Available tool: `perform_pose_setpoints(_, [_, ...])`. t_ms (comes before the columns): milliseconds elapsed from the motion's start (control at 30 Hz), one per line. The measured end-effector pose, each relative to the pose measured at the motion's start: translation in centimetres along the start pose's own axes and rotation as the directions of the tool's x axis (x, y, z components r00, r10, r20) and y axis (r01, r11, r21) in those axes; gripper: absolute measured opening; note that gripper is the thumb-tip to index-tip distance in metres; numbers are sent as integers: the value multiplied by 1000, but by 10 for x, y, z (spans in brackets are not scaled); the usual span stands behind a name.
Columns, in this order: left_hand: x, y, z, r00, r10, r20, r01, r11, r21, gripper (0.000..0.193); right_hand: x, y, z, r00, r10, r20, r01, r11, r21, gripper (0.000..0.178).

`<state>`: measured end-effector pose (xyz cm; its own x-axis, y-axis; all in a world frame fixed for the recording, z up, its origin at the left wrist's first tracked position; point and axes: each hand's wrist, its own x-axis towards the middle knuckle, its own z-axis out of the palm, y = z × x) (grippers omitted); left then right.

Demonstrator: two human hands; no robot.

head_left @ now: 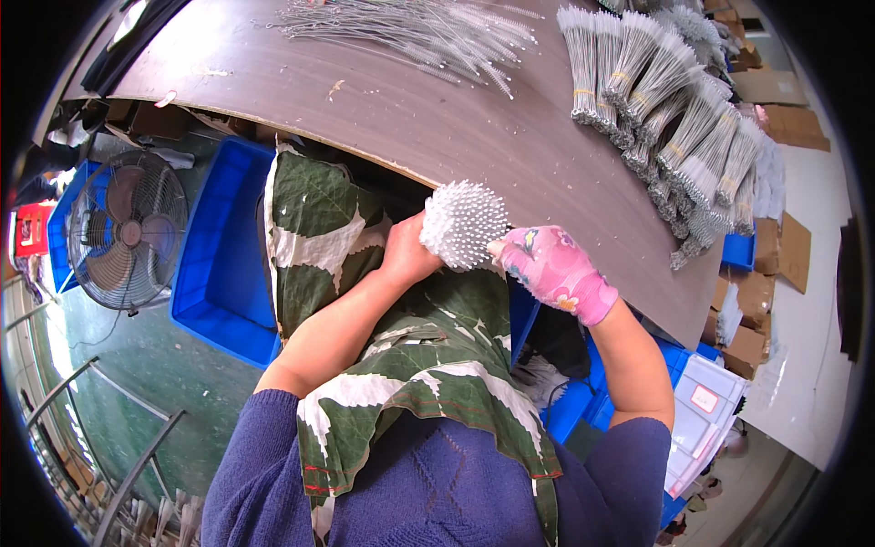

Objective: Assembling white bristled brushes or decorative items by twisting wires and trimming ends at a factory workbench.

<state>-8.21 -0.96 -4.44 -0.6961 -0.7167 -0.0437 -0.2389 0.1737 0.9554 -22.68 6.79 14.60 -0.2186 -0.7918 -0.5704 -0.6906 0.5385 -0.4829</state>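
A thick bundle of thin wire brushes (465,224) stands end-on toward me at the table's near edge, its white tips packed into a rounded head. My bare left hand (410,251) is wrapped round the bundle from the left; most of its fingers are hidden. To the right of the bundle is my right hand (558,272), in a pink flowered glove with bare fingertips. Its fingers are curled in, and the fingertips come close to the bundle's side. Whatever they pinch cannot be made out. Below both hands lies a green-and-white leaf-patterned apron (410,351) over my lap.
Loose wire brushes (410,35) are spread across the far side of the brown table (365,114). Several tied brush bundles (670,118) are piled at the right. A blue bin (196,305) and a standing fan (130,232) are at the left; a white crate (704,410) sits lower right.
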Motion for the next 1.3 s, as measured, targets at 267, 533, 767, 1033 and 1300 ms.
perform_pose_setpoints(267, [-1,4,-1,999,-38,-9,38,999,-3,41,-2,-5,-15,998,7,54,-15,990,138,35])
perform_pose_setpoints(533, [2,10,-3,998,37,-53,-38,999,-15,43,18,-21,-33,995,-45,94,58,989,-137,38])
perform_pose_setpoints(767, [3,9,-4,993,76,-92,-72,996,44,40,30,-28,-34,987,-50,151,87,964,-252,39])
perform_pose_setpoints(1033, [4,13,-9,997,55,-57,-53,998,36,42,25,-17,-36,994,-3,111,-4,998,69,35])
perform_pose_setpoints(1300, [8,4,-8,994,22,103,-13,996,-93,47,5,44,-19,999,2,-34,20,782,623,39])
